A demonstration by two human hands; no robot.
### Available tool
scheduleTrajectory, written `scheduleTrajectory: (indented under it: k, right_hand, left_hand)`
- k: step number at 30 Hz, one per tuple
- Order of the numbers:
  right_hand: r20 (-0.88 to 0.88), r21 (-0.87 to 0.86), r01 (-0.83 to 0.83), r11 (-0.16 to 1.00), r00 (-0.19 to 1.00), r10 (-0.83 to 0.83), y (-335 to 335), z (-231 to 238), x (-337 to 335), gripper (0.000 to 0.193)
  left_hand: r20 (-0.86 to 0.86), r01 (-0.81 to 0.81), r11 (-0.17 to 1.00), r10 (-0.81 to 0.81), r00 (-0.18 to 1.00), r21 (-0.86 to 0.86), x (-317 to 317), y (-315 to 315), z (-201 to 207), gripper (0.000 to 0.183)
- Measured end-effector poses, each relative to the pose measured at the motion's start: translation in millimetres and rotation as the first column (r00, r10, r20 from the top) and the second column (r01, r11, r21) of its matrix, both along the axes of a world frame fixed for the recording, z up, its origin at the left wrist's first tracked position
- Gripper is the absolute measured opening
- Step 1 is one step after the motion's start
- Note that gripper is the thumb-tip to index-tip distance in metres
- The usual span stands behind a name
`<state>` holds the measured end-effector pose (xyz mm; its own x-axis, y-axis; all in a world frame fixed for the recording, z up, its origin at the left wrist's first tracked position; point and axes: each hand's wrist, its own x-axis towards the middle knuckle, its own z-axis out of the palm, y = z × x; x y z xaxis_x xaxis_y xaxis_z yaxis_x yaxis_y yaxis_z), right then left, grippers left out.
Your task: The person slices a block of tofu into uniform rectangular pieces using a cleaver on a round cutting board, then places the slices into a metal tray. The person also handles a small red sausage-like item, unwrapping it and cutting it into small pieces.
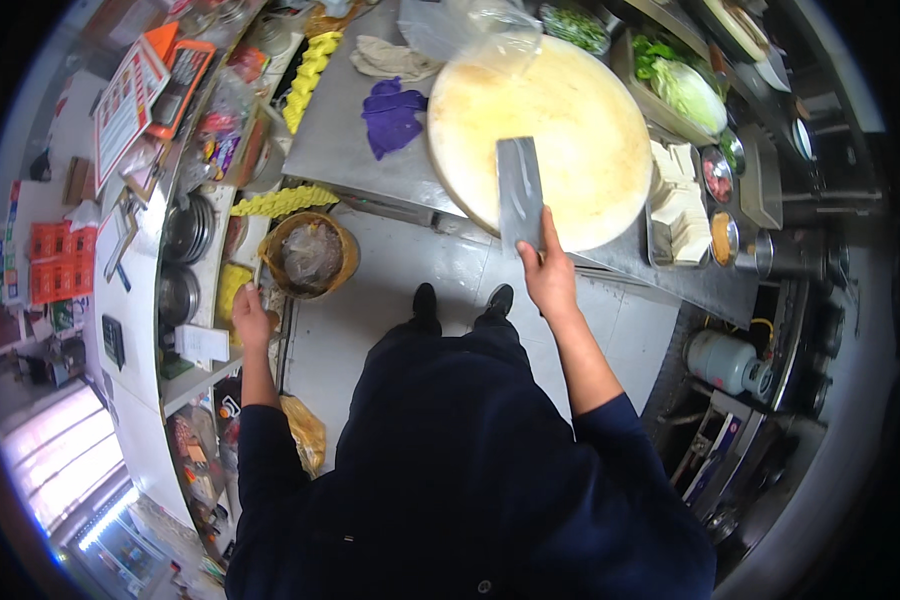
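Observation:
In my right hand (550,275) is a cleaver (519,190) with a broad grey rectangular blade, its handle hidden in the palm. My index finger and thumb lie along the base of the blade, which reaches over the near edge of a round, pale yellow chopping board (595,150). On the left, my left hand (253,318) is at the edge of a crowded shelf, beside a yellow item (232,288). Its fingers are curled together; whatever they hold, if anything, is hidden. A purple cloth (392,117) lies crumpled left of the board.
A lined bin (310,255) stands on the floor by the shelf. Right of the board are a tray of white pieces (680,205), small metal bowls (717,172) and a container with cabbage (690,95). A gas cylinder (720,360) sits under the right counter.

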<state>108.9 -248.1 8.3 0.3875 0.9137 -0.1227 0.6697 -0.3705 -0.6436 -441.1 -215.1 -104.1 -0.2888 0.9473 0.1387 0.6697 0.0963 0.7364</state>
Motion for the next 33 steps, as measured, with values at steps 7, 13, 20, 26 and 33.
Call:
scheduleTrajectory:
  k: [7, 13, 20, 26, 33]
  right_hand:
    - [-0.234, -0.089, -0.392, 0.916, 0.902, 0.364, 63.4, 14.4, -112.9, 0.075]
    - [-0.453, -0.316, -0.736, 0.598, 0.671, 0.587, 91.9, 46.2, -211.9, 0.068]
    - [-0.675, -0.400, -0.807, 0.433, 0.580, 0.457, 121.2, 93.2, -266.2, 0.068]
    - [-0.742, -0.350, -0.843, 0.409, 0.516, 0.428, 128.5, 109.1, -256.1, 0.069]
    - [-0.701, -0.338, -0.768, 0.545, 0.592, 0.398, 111.1, 99.6, -183.9, 0.067]
  left_hand:
    - [-0.211, 0.073, 0.997, -0.069, 0.975, 0.013, 46.2, -12.3, 21.3, 0.036]
    - [-0.271, 0.162, 0.986, -0.169, 0.948, -0.049, 97.8, -21.4, 74.7, 0.043]
    - [-0.389, 0.242, 0.968, -0.250, 0.887, -0.070, 86.8, -35.5, 120.6, 0.045]
    - [-0.463, 0.123, 0.992, -0.128, 0.877, -0.040, 41.9, -9.7, 120.3, 0.042]
    - [-0.400, 0.064, 0.997, -0.042, 0.915, 0.042, 15.7, 34.2, 82.4, 0.033]
